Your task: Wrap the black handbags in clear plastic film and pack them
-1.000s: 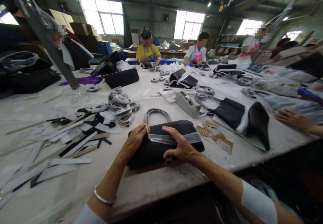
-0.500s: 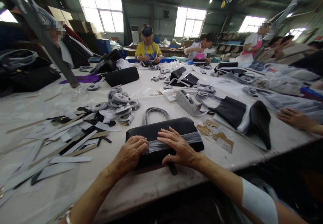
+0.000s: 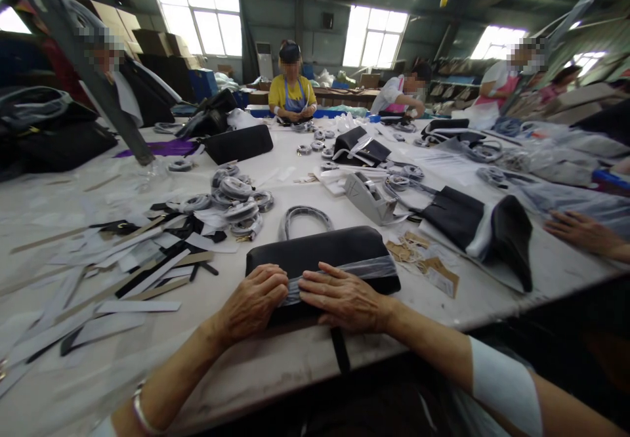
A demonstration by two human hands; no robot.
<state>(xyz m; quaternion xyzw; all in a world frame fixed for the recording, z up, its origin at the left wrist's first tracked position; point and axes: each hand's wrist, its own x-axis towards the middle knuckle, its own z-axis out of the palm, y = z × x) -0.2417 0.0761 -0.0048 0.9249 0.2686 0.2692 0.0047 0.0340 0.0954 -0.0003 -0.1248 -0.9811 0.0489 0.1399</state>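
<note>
A black handbag [image 3: 325, 253] lies flat on the white table [image 3: 275, 358] in front of me, its wrapped handle [image 3: 304, 216] arching away from me. A strip of clear plastic film [image 3: 364, 270] runs along the bag's near edge. My left hand [image 3: 253, 300] rests curled on the bag's left part, fingers bent onto the film. My right hand [image 3: 340, 296] lies flat on the film beside it, fingers stretched toward the left hand. A dark strap [image 3: 340, 348] hangs from the bag over the table's edge.
Paper and black strips [image 3: 138, 273] litter the left. Tape rolls [image 3: 239, 204] and a tape dispenser [image 3: 370, 197] sit beyond the bag. Another black bag [image 3: 480, 227] lies right, near a co-worker's hand [image 3: 578, 230]. Card tags [image 3: 423, 263] lie nearby. People work at the far end.
The bag went from tilted up to lying flat. Both hands came down onto its near edge and my right hand slid left to meet the left over the film.
</note>
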